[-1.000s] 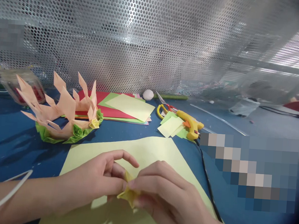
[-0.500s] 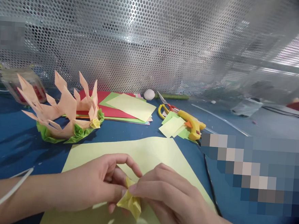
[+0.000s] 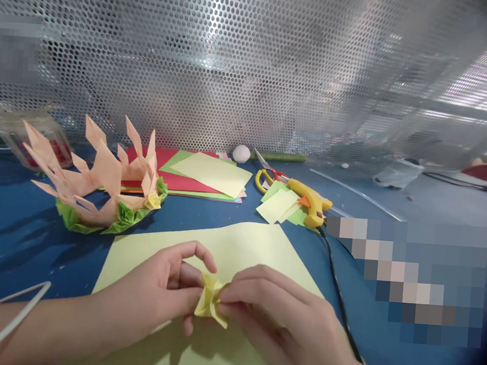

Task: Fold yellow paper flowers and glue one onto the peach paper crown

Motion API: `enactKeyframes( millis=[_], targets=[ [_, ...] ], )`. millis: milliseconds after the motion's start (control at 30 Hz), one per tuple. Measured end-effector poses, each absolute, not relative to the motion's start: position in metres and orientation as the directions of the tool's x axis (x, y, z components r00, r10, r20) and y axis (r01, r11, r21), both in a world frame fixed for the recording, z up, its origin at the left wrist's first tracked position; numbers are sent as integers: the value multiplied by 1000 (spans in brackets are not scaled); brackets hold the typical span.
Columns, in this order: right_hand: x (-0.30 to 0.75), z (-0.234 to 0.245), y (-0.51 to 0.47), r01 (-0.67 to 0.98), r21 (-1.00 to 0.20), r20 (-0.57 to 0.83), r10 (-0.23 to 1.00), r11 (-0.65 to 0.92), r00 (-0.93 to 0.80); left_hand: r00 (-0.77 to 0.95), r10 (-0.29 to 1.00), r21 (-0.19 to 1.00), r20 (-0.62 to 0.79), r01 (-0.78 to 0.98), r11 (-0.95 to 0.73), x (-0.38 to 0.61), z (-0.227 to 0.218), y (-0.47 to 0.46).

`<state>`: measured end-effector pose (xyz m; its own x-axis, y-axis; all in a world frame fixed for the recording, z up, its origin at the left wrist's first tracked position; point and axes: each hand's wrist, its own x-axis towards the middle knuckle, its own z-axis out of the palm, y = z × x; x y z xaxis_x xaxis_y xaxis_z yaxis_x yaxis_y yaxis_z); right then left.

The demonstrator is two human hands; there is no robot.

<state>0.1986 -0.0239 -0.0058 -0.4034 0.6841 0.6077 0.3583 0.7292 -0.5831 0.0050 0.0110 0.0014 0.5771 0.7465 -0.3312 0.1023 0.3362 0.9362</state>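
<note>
A small yellow fold (image 3: pixel 207 302), thin creased paper with flared, pointed corners, is held just above a smooth, pale yellow sheet (image 3: pixel 223 239) at the near middle of the blue table (image 3: pixel 191 212). The left hand (image 3: pixel 165 288) grips its left edge with the thumb and a finger behind, the index finger arched clear; the right hand (image 3: pixel 284 319) pinches the right side between thumb and fingertips, its other fingers curled. A white band (image 3: pixel 17 322) loops around the left forearm. Beyond, to the left, stands a crown (image 3: pixel 109 167) of matte peach paper, a ring of flat, sharp-tipped spikes, with crumpled green paper (image 3: pixel 130 213) along its base and a little yellow piece (image 3: pixel 154 200) at its right. Behind it lies a flat stack (image 3: pixel 211 172) of red, green and pale yellow paper; near that sit a round white ball (image 3: pixel 241 154) and scissors (image 3: pixel 265 164) with slim metal blades. A hard yellow glue gun (image 3: pixel 309 201) rests on small paper squares (image 3: pixel 277 206), its black cord (image 3: pixel 335 300) trailing nearer. At the far left, a clear jar (image 3: pixel 34 129) holds something red, too blurred to name. A perforated metal panel (image 3: pixel 235 65) rises behind everything.
</note>
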Motion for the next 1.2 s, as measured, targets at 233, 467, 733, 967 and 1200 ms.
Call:
enactKeyframes(
  millis=[233,467,733,967,1200],
  targets=[
    [198,-4,-25,351,-571,600,669,743,-439,536,780,940,-324,85,332,5,1,11],
    [195,-4,-22,384,-641,542,746,665,-387,469,841,961,-269,68,269,7,-1,6],
    [199,-5,-25,412,-710,411,811,571,-417,448,873,977,-191,2,213,5,-5,-1],
    [194,-7,-24,372,-642,539,740,670,-403,480,850,973,-218,35,230,8,4,-3],
    [192,-9,-29,361,-605,585,704,710,-404,478,853,978,-210,91,190,9,5,-6]
  ],
)
